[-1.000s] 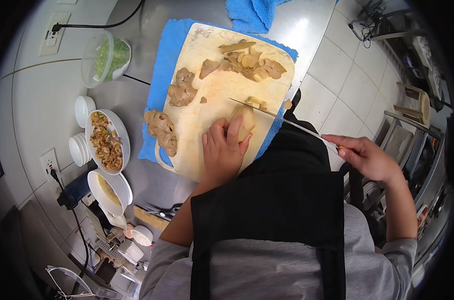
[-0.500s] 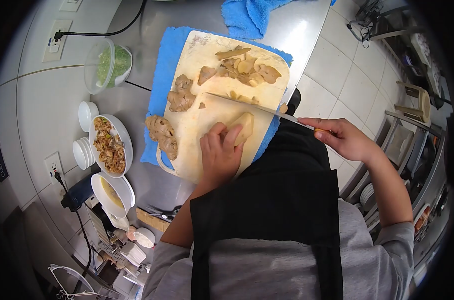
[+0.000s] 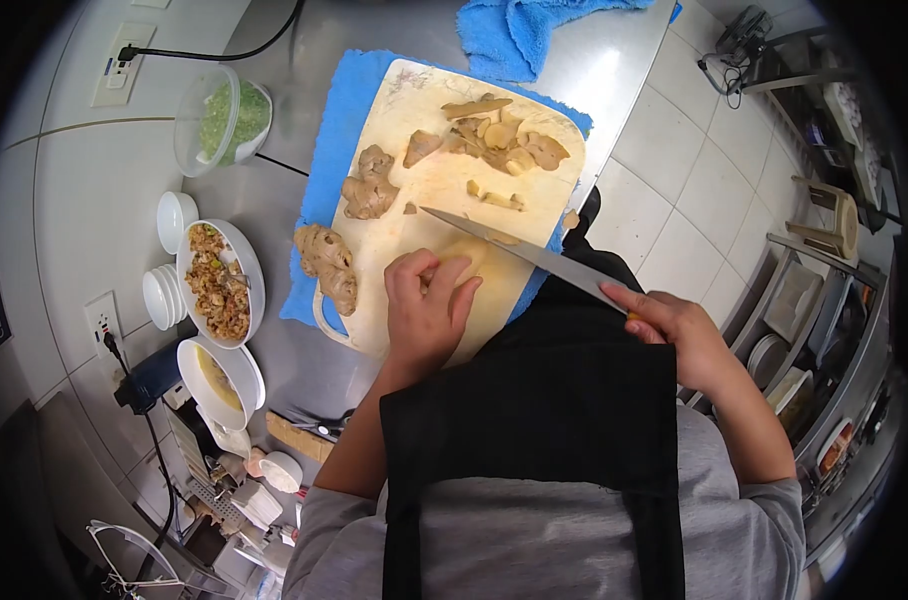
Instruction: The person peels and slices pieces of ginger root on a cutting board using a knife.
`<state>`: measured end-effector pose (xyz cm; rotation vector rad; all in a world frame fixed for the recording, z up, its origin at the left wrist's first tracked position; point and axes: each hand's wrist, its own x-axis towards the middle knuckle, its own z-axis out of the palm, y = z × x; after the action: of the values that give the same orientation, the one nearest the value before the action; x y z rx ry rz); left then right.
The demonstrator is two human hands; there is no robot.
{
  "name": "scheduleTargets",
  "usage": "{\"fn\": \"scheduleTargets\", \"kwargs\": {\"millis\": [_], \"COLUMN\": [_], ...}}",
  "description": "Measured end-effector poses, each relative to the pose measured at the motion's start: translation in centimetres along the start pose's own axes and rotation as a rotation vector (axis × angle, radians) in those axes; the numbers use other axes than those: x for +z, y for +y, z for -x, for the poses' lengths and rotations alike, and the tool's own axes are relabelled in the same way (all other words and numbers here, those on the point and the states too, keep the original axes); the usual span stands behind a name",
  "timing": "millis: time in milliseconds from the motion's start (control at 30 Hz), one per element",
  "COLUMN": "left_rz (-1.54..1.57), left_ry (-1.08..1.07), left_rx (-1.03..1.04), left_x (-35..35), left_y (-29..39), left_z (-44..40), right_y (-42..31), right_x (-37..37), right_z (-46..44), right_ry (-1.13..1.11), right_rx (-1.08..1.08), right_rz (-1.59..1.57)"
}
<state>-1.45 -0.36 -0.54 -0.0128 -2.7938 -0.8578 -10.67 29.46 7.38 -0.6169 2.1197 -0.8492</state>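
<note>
On the bench (image 3: 294,365), under my remote view, the board (image 3: 404,110) lies upon a blue cloth (image 3: 334,130), prob. so that it does not slip. The peeled ginger pc. (image 3: 479,262) is on the board's near part, beside the L hand (image 3: 429,305). This hand has bent fingers above the pc.'s edge; bc of blur I cannot tell if it grips or only touches. I suppose the bent fingers stay back from the edge of the knife (image 3: 569,270). The R hand (image 3: 679,335) is closed round the handle, w/ the blade slanting across the pc.'s far side; contact is unclear to me. Peels (image 3: 509,142) are piled at the far end, maybe to leave working room, w/ cut strips (image 3: 504,201) nearer. One root (image 3: 371,185) and another root (image 3: 326,262), both w/ skin, lie along the L side, apart from the blade.
</note>
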Motion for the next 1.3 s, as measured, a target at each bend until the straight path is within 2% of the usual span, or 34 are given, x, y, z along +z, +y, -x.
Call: {"fn": "scheduleTargets", "kwargs": {"millis": [500, 733, 933, 1033, 1133, 1200, 1233, 1300], "left_rz": [0.046, 0.067, 0.061, 0.066, 0.051, 0.057, 0.056, 0.026], "left_ry": [-0.045, -0.039, -0.054, -0.044, -0.044, -0.041, -0.030, 0.001], "left_rx": [0.048, 0.041, 0.072, 0.090, 0.112, 0.109, 0.111, 0.194], "left_x": [0.8, 0.9, 0.8, 0.9, 0.8, 0.8, 0.8, 0.7], "left_y": [-0.8, -0.7, -1.1, -1.2, -1.2, -1.1, -1.1, -1.2], "left_z": [0.1, 0.1, 0.1, 0.1, 0.1, 0.0, -0.1, -0.2], "right_y": [0.3, 0.2, -0.4, -0.1, 0.9, 0.6, 0.4, 0.3], "right_x": [0.7, 0.2, 0.0, -0.1, 0.4, 0.0, -0.3, -0.7], "right_z": [4.4, 4.8, 3.2, 2.1, 0.6, -0.6, -1.1, -2.2], "right_ry": [0.076, 0.020, 0.030, -0.044, -0.054, -0.193, -0.190, -0.324], "right_rx": [0.022, 0.099, 0.032, 0.047, -0.036, 0.093, 0.087, 0.229], "right_rz": [0.016, 0.027, 0.012, -0.013, -0.166, -0.302, -0.293, -0.264]}}
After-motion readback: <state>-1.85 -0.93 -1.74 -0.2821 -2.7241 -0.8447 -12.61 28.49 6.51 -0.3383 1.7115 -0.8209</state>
